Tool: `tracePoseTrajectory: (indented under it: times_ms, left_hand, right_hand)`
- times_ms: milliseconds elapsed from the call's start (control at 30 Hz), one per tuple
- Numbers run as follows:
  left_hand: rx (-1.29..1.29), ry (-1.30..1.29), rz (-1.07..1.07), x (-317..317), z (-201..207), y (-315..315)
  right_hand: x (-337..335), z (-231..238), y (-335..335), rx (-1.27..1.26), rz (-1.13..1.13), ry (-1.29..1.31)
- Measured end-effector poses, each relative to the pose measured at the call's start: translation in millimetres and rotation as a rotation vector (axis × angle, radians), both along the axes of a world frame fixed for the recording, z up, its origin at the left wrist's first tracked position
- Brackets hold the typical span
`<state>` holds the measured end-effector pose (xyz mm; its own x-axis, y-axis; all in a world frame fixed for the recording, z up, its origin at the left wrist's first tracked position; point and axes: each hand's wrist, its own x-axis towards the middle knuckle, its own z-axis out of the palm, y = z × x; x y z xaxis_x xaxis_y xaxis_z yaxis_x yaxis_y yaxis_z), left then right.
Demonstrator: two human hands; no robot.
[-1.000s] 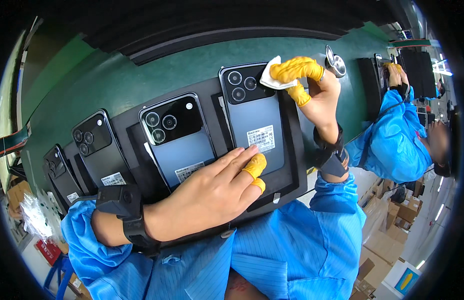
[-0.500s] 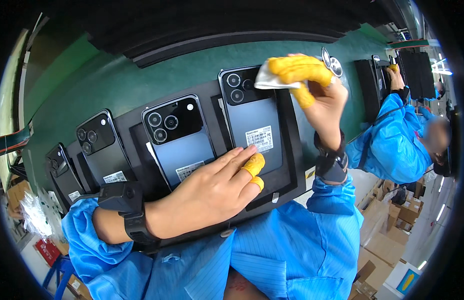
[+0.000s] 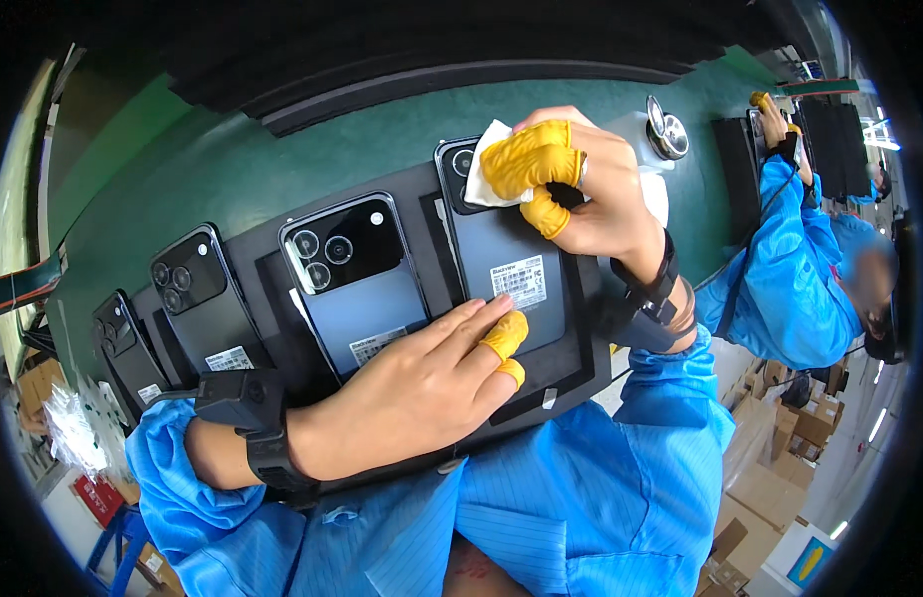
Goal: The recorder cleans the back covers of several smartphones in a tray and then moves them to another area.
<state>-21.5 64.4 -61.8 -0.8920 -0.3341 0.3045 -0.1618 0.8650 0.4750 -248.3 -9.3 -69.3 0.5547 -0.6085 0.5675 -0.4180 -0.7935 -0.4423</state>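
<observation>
Nearest my hands, a blue-grey phone (image 3: pixel 506 244) lies back up in a black holder (image 3: pixel 578 298). My left hand (image 3: pixel 422 388) rests on its lower part just below the white label, fingers stretched out and together; two fingertips wear yellow finger cots. My right hand (image 3: pixel 581 184), also with yellow cots, pinches a folded white cloth (image 3: pixel 491 137) and presses it on the phone's camera panel. The cloth hides much of that panel. To the left, a second blue-grey phone (image 3: pixel 370 303) lies beside my left hand, its lower end hidden by it.
Two darker phones, one (image 3: pixel 211 313) and another (image 3: pixel 121 343), lie farther left. An open lidded metal pot (image 3: pixel 666 134) stands on the green table (image 3: pixel 571 99) behind my right hand. Long black pads (image 3: pixel 461 90) line the back. A co-worker in blue (image 3: pixel 795 269) is at right.
My right hand has moved left and slightly down, bringing the cloth over the camera lenses. The lidded pot shows more fully. My left hand stays put.
</observation>
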Motion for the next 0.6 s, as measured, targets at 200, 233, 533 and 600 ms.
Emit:
tracePoseTrajectory:
  times_ms: [200,233,533,600]
  left_hand:
    - [-0.008,-0.013,-0.001,0.2,0.0,0.1]
    - [-0.007,-0.009,0.006,-0.2,-0.3,0.1]
    - [-0.030,-0.020,-0.009,-2.2,0.1,-0.2]
    - [-0.020,-0.022,-0.011,-2.6,2.1,-1.3]
  right_hand:
    - [-17.2,-0.6,-1.2,0.021,-0.019,-0.030]
    - [-23.8,-2.5,0.4,0.033,-0.046,-0.053]
    - [-45.3,-11.0,25.4,0.439,-0.210,-0.601]
    - [-41.4,-9.1,19.8,0.355,-0.191,-0.505]
